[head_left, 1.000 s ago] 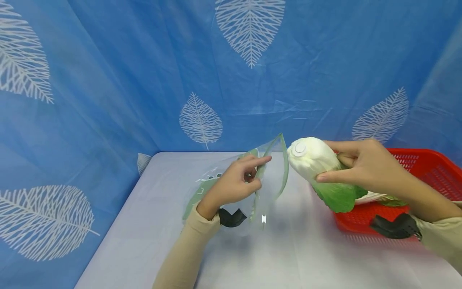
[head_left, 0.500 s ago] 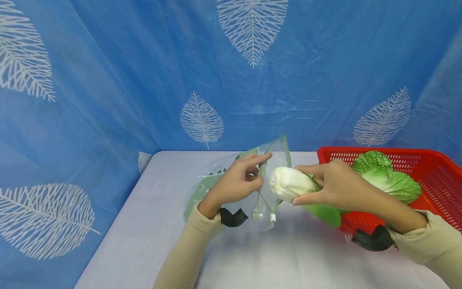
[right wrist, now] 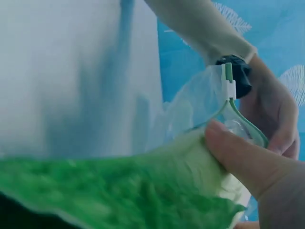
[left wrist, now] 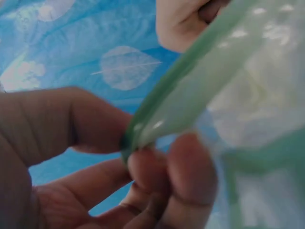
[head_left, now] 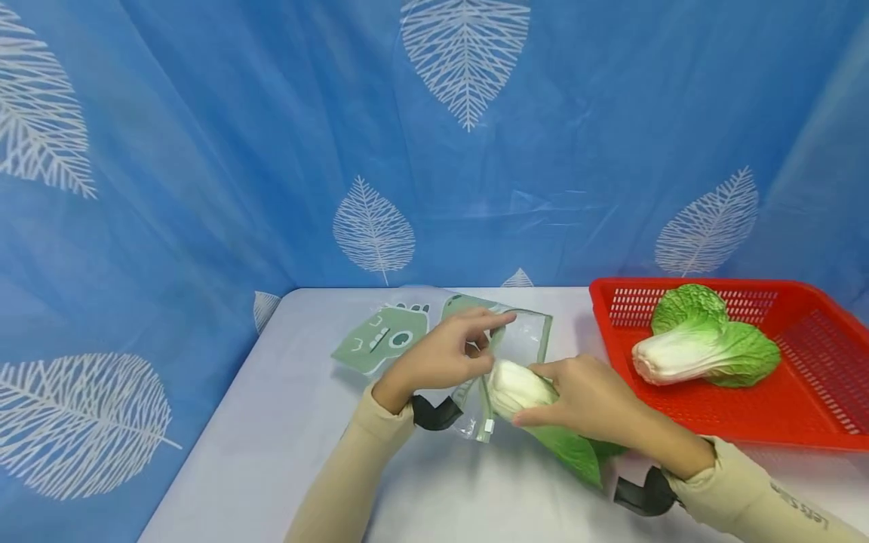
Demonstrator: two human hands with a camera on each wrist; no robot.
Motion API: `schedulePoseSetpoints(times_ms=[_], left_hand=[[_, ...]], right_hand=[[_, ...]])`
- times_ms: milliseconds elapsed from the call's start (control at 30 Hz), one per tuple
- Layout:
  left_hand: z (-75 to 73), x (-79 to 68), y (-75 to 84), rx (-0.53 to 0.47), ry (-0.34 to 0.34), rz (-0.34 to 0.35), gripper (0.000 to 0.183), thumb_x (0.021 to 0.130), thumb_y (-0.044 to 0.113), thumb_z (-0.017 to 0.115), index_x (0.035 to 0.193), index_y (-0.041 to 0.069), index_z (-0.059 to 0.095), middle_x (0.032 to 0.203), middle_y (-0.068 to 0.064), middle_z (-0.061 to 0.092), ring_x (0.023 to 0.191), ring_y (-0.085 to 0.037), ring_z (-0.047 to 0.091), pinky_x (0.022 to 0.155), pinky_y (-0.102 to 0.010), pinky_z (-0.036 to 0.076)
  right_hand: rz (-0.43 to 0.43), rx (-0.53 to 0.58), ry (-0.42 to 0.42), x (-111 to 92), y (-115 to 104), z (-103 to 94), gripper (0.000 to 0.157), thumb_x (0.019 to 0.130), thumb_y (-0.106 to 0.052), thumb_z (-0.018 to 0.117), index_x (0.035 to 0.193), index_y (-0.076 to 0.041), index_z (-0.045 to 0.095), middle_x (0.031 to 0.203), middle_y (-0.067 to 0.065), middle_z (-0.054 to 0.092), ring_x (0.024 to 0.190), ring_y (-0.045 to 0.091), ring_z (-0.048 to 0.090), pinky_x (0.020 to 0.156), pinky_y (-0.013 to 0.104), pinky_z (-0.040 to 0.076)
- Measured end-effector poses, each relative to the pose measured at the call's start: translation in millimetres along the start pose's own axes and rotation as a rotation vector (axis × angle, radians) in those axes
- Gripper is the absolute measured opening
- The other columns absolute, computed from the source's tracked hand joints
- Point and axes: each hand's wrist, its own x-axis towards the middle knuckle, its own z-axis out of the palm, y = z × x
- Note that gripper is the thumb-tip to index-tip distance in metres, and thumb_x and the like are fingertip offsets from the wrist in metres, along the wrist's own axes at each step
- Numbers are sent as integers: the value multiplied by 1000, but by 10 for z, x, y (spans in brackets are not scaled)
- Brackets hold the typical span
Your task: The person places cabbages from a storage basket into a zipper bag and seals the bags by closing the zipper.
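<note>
In the head view my left hand (head_left: 441, 354) pinches the green rim of a clear zip bag (head_left: 376, 339) printed with a green cartoon face. The left wrist view shows thumb and fingertips on that green rim (left wrist: 167, 95). My right hand (head_left: 591, 396) grips a napa cabbage (head_left: 516, 388), its white base at the bag's mouth and its green leaves trailing back to the right. Seen from the right wrist, the thumb presses along the cabbage (right wrist: 186, 157), and a white zip slider (right wrist: 229, 89) sits at one end of the bag's parted rim.
A red plastic basket (head_left: 652, 411) stands on the right of the white table (head_left: 271, 460), with a second napa cabbage (head_left: 699, 339) lying inside. Behind the table hangs a blue curtain (head_left: 570, 151) with white leaf prints.
My right hand has brought the cabbage left and down from beside the basket to the bag's mouth. The left hand stays on the rim; the bag's opening has tipped lower.
</note>
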Motion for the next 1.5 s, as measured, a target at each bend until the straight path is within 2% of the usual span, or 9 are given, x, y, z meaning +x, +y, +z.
schedulePoseSetpoints(times_ms=[233, 400, 533, 667, 833, 967, 1100, 1300, 1500], left_hand=[[98, -2, -167, 30, -75, -75, 68, 88, -3, 60, 154, 9, 47, 115, -7, 55, 88, -12, 56, 82, -24, 54], [201, -141, -398, -28, -35, -89, 67, 89, -4, 56, 154, 10, 47, 115, -6, 55, 88, -13, 52, 75, -24, 50], [281, -305, -599, -122, 9, -95, 64, 90, -4, 54, 153, 9, 48, 120, -12, 55, 87, -15, 50, 71, -23, 46], [335, -429, -744, -182, 39, -126, 63, 90, -5, 54, 152, 9, 50, 120, -18, 55, 84, -16, 49, 66, -22, 42], [345, -444, -799, -217, 31, -136, 62, 91, -4, 56, 152, 7, 50, 127, -21, 53, 84, -16, 49, 65, -23, 41], [326, -403, -787, -218, 13, -137, 61, 91, -1, 56, 152, 3, 49, 131, -22, 53, 87, -16, 51, 67, -23, 43], [315, -372, -785, -207, 5, -143, 61, 91, 0, 56, 152, 4, 49, 132, -22, 53, 87, -15, 51, 67, -22, 44], [316, -342, -809, -195, -2, -140, 61, 91, -2, 56, 152, 3, 48, 130, -23, 54, 86, -15, 51, 67, -22, 43], [311, -332, -797, -175, -16, -135, 61, 91, -1, 56, 151, 1, 48, 129, -22, 55, 87, -15, 51, 68, -22, 44]], right_hand=[[89, 70, 145, -122, 191, 418, 83, 72, -75, 76, 130, -16, 73, 63, -12, 57, 58, 3, 41, 52, 25, 34], [-77, 73, 390, -293, 387, 606, 71, 68, -61, 88, 126, -21, 76, 74, -17, 54, 65, 0, 39, 57, 21, 34], [-241, 69, 506, -442, 544, 748, 78, 63, -52, 94, 130, -18, 73, 91, -12, 50, 79, 0, 40, 65, 16, 32], [-255, 74, 474, -489, 623, 862, 93, 61, -58, 93, 139, -17, 65, 100, -6, 37, 92, 6, 34, 74, 21, 28], [-146, 48, 390, -485, 704, 915, 104, 59, -68, 90, 148, -24, 56, 133, 9, 43, 112, 21, 39, 86, 37, 36], [-67, 60, 293, -482, 792, 927, 106, 62, -74, 85, 152, -33, 47, 157, 7, 35, 123, 22, 41, 89, 52, 42], [-38, 135, 245, -490, 826, 941, 107, 64, -70, 86, 155, -34, 42, 150, 0, 47, 116, 16, 45, 89, 52, 45], [47, 254, 325, -508, 787, 943, 112, 65, -54, 94, 159, -29, 38, 129, 2, 57, 113, 17, 52, 89, 53, 48], [-67, 274, 390, -504, 754, 968, 79, 71, -35, 95, 142, -22, 62, 115, -12, 64, 102, 7, 55, 84, 24, 45]])
